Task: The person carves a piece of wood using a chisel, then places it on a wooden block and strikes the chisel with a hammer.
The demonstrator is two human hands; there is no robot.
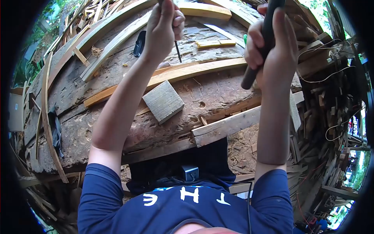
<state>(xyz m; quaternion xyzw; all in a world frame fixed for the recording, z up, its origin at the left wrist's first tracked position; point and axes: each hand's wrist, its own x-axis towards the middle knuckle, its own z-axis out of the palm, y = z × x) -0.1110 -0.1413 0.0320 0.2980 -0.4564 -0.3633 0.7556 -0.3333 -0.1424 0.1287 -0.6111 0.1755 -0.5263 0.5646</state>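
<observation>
My left hand [161, 33] is raised over the bench and closed around a slim tool. The tool's thin dark shaft [178, 51] points down below the fist; its exact kind I cannot make out. My right hand [278, 50] is closed around a thick dark round bar [268, 33], held at a slant with its lower end toward the bench. The bar's upper end runs out of view. Between my forearms, a square wooden block [163, 102] lies on the worn bench [187, 91]. A long wooden strip [167, 78] lies behind the block, below the shaft's tip.
Small yellowish wood pieces [215, 43] lie farther back, near several long boards [204, 11]. A black object [139, 43] sits left of my left hand. One plank [230, 124] runs along the near edge. Piled scrap wood [319, 113] stands at the right.
</observation>
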